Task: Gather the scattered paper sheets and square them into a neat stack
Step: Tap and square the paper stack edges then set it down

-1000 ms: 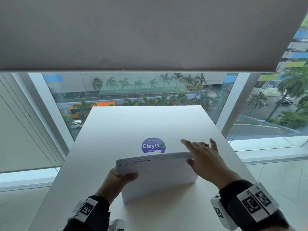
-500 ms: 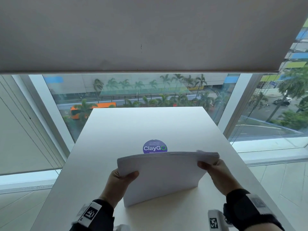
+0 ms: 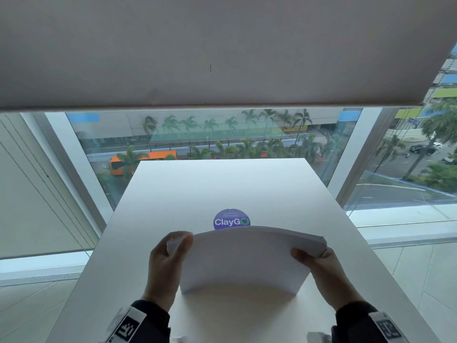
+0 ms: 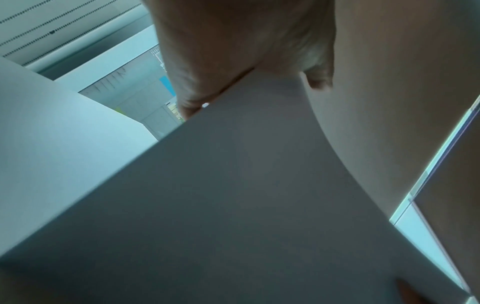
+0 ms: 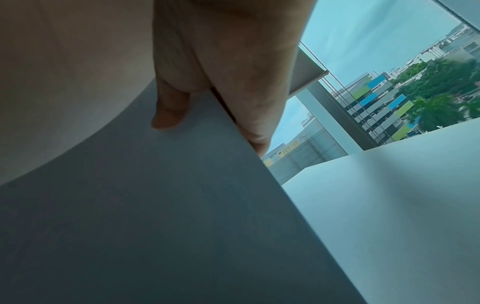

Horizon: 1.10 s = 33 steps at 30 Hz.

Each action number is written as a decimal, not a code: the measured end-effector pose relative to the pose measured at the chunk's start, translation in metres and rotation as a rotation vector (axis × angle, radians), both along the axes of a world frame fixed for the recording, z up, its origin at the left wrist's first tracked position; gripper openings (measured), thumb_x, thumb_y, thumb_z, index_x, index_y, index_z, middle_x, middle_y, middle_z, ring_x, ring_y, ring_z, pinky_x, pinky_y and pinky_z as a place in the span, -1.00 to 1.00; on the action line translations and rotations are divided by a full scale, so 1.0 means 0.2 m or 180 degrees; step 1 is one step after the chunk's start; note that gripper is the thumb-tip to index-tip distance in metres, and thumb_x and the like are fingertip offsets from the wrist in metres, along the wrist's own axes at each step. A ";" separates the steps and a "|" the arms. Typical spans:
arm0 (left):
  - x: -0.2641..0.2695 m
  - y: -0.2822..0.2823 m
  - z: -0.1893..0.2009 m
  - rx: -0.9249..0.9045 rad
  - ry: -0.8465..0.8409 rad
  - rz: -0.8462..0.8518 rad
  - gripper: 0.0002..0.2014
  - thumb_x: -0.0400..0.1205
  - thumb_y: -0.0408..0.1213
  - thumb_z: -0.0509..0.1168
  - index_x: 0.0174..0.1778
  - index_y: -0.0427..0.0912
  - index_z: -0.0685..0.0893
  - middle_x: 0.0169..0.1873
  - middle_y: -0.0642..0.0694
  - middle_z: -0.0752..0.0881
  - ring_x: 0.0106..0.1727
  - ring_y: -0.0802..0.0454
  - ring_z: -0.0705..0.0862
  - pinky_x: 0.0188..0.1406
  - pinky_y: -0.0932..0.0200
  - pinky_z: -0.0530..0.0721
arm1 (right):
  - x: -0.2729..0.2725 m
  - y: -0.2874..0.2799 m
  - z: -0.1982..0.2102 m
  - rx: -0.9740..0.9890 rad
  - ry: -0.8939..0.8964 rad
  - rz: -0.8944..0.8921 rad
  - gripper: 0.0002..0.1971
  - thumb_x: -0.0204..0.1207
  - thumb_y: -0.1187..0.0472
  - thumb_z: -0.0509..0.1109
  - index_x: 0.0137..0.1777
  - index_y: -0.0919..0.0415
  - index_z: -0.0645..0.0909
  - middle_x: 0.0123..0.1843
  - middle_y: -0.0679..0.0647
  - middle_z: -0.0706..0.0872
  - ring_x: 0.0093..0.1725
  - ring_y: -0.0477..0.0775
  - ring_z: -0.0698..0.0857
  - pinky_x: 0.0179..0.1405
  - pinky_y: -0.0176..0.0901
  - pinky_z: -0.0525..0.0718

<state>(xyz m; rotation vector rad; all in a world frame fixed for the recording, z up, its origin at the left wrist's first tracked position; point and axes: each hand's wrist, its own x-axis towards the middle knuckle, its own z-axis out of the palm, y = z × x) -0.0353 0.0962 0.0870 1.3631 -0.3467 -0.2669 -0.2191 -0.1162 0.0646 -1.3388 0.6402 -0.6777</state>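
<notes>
A stack of white paper sheets [image 3: 243, 261] stands on its lower edge on the white table [image 3: 222, 186], bowed so its top edge arches. My left hand [image 3: 165, 263] grips the stack's upper left corner, thumb on the near face. My right hand [image 3: 319, 266] grips the upper right corner the same way. In the left wrist view the paper stack [image 4: 246, 195] fills the frame below my left hand [image 4: 233, 61]. The right wrist view shows my right hand [image 5: 223, 82] pinching the paper stack [image 5: 155, 205], thumb on the near face.
A round purple "ClayGo" sticker [image 3: 231, 219] lies on the table just beyond the stack. The table ends at a window [image 3: 210, 137] with a lowered roller blind [image 3: 197, 45] above. Floor lies on both sides of the table.
My right hand left the stack's top edge and took hold of its right corner. My left hand slid up to the top left corner. The stack turned squarer to me and now bows upward.
</notes>
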 end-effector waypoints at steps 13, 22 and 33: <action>0.00 -0.03 0.05 0.0412 0.0056 0.0103 -0.63 0.32 -0.03 0.28 -0.30 -0.34 0.65 -0.35 -0.18 0.52 -0.30 0.04 0.45 -0.38 0.20 0.40 | 0.00 0.01 -0.06 0.0217 -0.0162 0.0170 -0.69 0.29 0.47 0.52 -0.02 0.14 0.74 -0.24 -0.06 0.85 -0.25 -0.18 0.77 -0.21 -0.35 0.70; 0.03 -0.01 0.11 0.1218 -0.1231 0.0654 -0.56 0.35 -0.08 0.25 0.15 -0.09 0.58 0.09 -0.04 0.67 0.17 -0.08 0.62 0.24 0.03 0.52 | -0.02 0.01 -0.04 0.0066 0.0135 0.0178 -0.69 0.34 0.69 0.37 -0.25 0.26 0.74 -0.42 -0.04 0.82 -0.40 -0.19 0.75 -0.38 -0.45 0.68; -0.03 0.03 0.09 0.3160 -0.3942 -0.0443 -0.31 0.45 0.05 0.17 0.53 -0.06 0.30 0.55 0.01 0.30 0.60 -0.03 0.25 0.49 -0.15 0.06 | -0.02 0.00 -0.04 0.0137 0.0111 0.0226 -0.70 0.29 0.67 0.43 -0.27 0.24 0.75 -0.39 -0.01 0.81 -0.38 -0.15 0.75 -0.35 -0.43 0.69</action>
